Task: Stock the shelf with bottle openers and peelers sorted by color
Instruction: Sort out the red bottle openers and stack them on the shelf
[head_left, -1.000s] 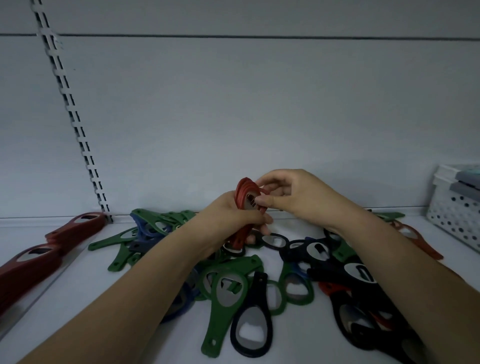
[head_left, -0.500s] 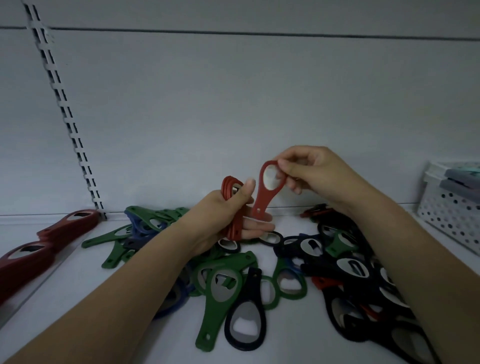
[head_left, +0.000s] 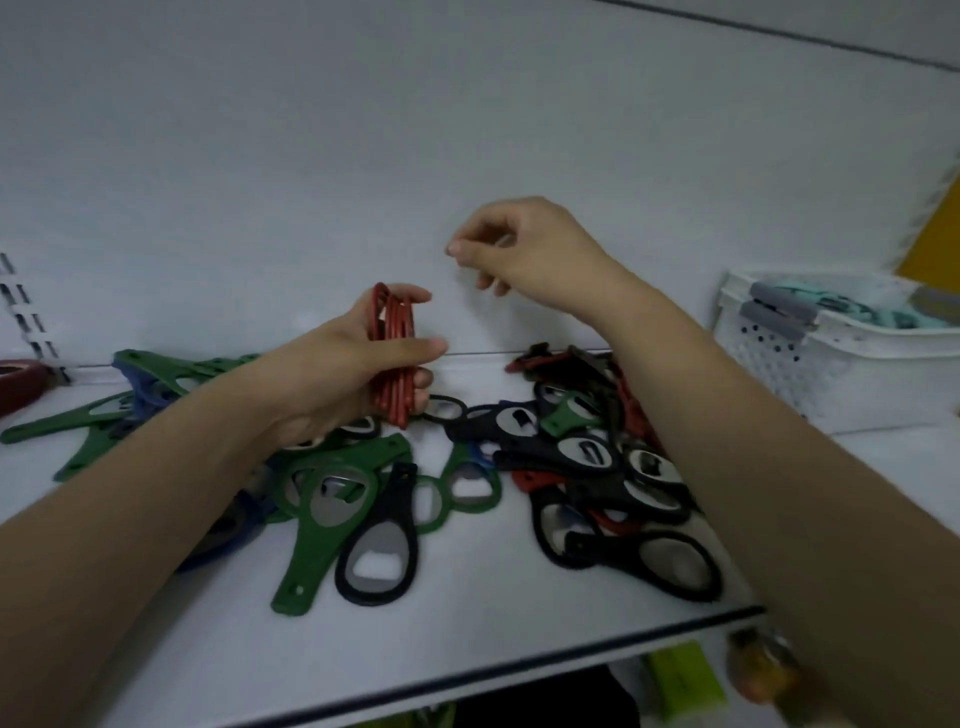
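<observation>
Left hand (head_left: 353, 374) gripping the stack of red openers (head_left: 393, 358) above the shelf (head_left: 467, 639), right hand (head_left: 524, 249) curled, empty; best to fish next red from the pile (head_left: 587, 457) without loosening the stack.

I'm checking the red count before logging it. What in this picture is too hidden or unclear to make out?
- Head view: the number of red openers in the left hand; they overlap, and the fingers cover them.
- Head view: the contents of the white basket, blurred and cut off by the right edge.
- Head view: the red pieces under the black openers, mostly buried.
</observation>
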